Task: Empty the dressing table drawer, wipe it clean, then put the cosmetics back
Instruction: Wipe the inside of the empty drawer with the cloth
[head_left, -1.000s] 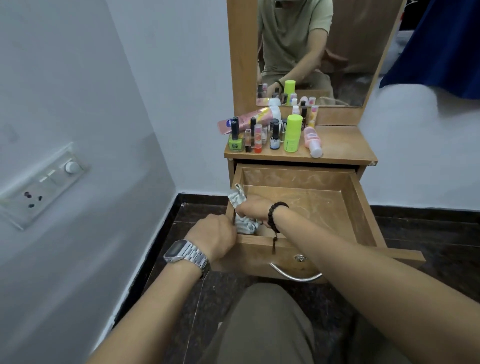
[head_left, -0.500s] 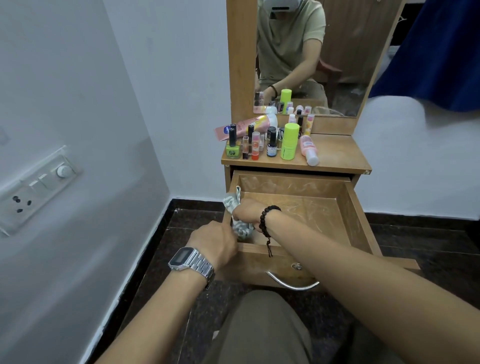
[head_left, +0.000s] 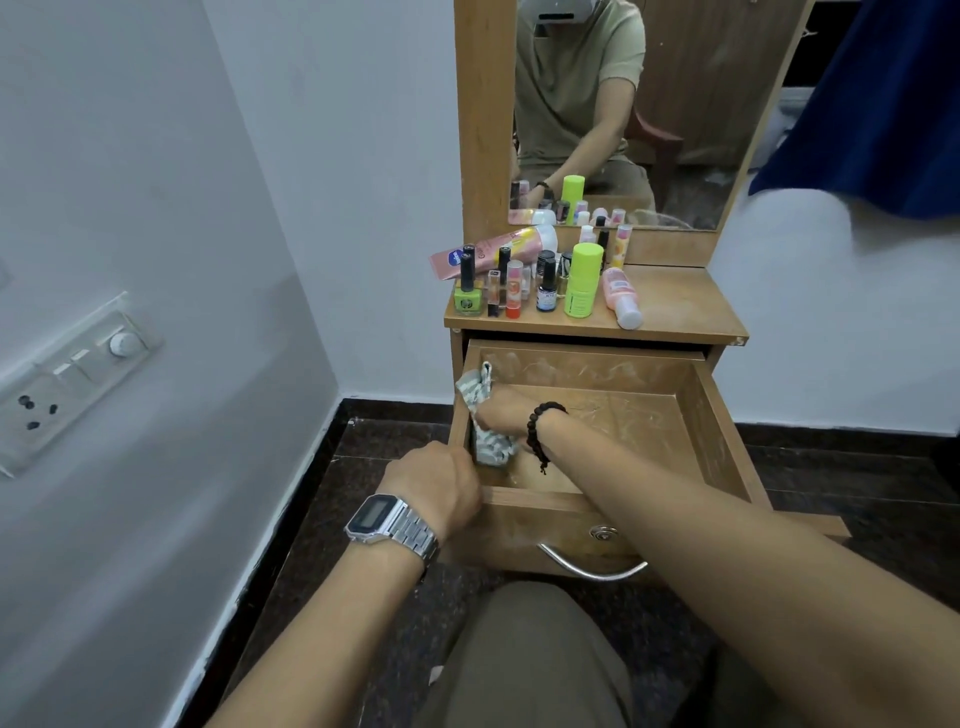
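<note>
— Drawer (head_left: 717, 415) first: where does it sit, and what's in it?

— It's pulled well out from under the bench (head_left: 675, 306), and nothing lies in it but your cloth (head_left: 491, 447). The floor of it looks smeared with pale, dusty streaks, most of them out toward the far wall and the right side.

— And my hands?

— Your right hand (head_left: 501, 413), the one with the bead bracelet, has its grip clamped on the striped cloth, pressed into the drawer's near-left corner. Your left hand (head_left: 441, 486), with the watch, is curled on the drawer's front-left edge, steadying it.

— How do I do this pass well?

— You look to be mid-wipe, so I'd say keep that left hand bracing the front. Work out from the left corner in overlapping strokes toward the right wall, then along the back wall. Flatten the cloth under your palm; bunched as it is, it likely covers little. Fold to a fresh face if it loads up.

— The cosmetics (head_left: 540, 283)?

— Clustered on the bench just above the drawer, toward its left; the pink bottle (head_left: 621, 299) lies on its side at the right of the group. Leave them until the wood is clean.
</note>
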